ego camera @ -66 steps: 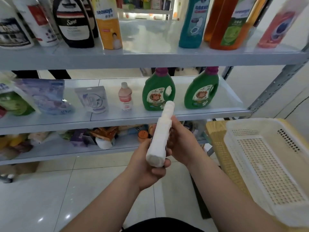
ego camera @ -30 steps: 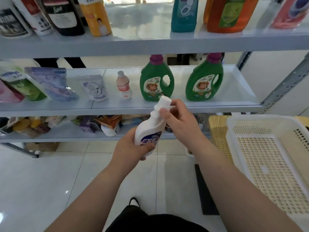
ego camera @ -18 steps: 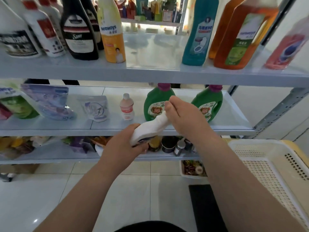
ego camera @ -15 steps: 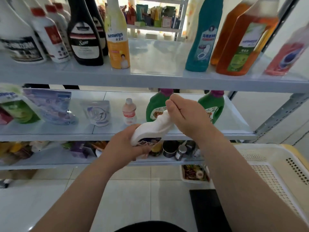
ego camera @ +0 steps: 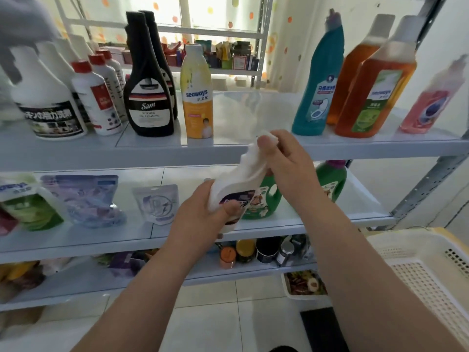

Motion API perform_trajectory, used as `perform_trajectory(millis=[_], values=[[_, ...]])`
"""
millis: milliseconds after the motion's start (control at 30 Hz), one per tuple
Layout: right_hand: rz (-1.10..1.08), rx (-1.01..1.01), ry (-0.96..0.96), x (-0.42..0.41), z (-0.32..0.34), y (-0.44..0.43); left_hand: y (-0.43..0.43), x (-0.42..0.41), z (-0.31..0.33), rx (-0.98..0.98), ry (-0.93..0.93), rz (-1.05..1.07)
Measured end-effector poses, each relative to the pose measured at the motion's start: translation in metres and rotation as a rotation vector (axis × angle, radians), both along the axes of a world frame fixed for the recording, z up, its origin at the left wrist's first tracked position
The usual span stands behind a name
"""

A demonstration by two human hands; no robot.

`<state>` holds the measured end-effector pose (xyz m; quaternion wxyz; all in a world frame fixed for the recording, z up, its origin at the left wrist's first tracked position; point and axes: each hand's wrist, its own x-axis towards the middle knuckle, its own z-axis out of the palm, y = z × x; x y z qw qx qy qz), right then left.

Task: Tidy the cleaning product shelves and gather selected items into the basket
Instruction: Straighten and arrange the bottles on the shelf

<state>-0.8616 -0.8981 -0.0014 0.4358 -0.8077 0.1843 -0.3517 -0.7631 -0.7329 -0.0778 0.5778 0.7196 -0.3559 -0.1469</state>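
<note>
The top shelf [ego camera: 76,151] carried two black bottles [ego camera: 149,107], three red-capped white bottles [ego camera: 101,102], one yellow bottle [ego camera: 198,105], one teal bottle [ego camera: 317,97], two orange bottles [ego camera: 373,97] and one pink bottle [ego camera: 429,107], while the white spray bottles [ego camera: 48,97] at its blurred left end were too unclear to count. The middle shelf [ego camera: 101,240] had two green jugs [ego camera: 330,184] and three pouches [ego camera: 83,199] in full view, and below it four small jars [ego camera: 266,250] could be made out. There was one white bottle [ego camera: 236,184] in front of the shelves and one basket [ego camera: 418,250]

A small shop, by the look: tiered metal shelving [ego camera: 76,151] carries rows of labelled cleaning bottles [ego camera: 149,107] at 12 o'clock, refill pouches [ego camera: 82,199] at 9 o'clock, another stocked rack [ego camera: 236,58] behind.
</note>
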Motion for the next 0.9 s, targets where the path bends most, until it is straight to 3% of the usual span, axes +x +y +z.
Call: perform_trajectory(millis=[100, 200, 433, 600, 667, 767, 900], values=[[0.092, 0.078, 0.021, 0.005, -0.017, 0.015, -0.007, 0.001, 0.015, -0.227, 0.247, -0.032], [0.159, 0.157, -0.002, 0.009, -0.031, 0.022, -0.02, 0.009, 0.031, -0.301, 0.354, -0.035], [0.083, 0.255, -0.085, 0.029, -0.017, -0.008, -0.069, 0.031, 0.052, -0.285, 0.418, -0.162], [-0.059, 0.164, -0.075, 0.054, 0.009, -0.043, -0.096, 0.043, 0.069, -0.314, 0.375, -0.233], [-0.084, 0.166, -0.086, 0.069, 0.013, -0.055, -0.102, 0.049, 0.074, -0.28, 0.271, -0.217], [-0.086, 0.178, -0.128, 0.09, 0.012, -0.075, -0.1, 0.059, 0.069, -0.125, -0.057, -0.043], [-0.104, 0.142, -0.138, 0.115, 0.012, -0.098, -0.091, 0.075, 0.037, 0.34, -0.854, 0.19]])
